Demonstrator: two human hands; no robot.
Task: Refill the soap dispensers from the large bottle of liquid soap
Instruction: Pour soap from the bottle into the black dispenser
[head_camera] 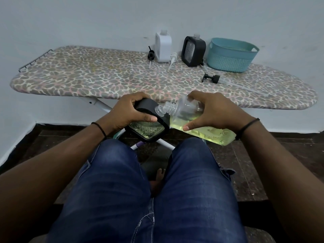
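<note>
leopard-print ironing board (105, 79) against pale wall (87, 23), dark tiled floor (245, 163)

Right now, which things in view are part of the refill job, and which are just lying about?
In the job:
- large soap bottle, in right hand
- black dispenser, in left hand
- white dispenser
- second black dispenser
- pump tops

Lying about:
- teal basket
- ironing board

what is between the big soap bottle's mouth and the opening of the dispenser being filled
Nothing visible. The large soap bottle, tilted in the right hand, has its open neck right at the uncapped neck of the black dispenser held by the left hand.
</note>
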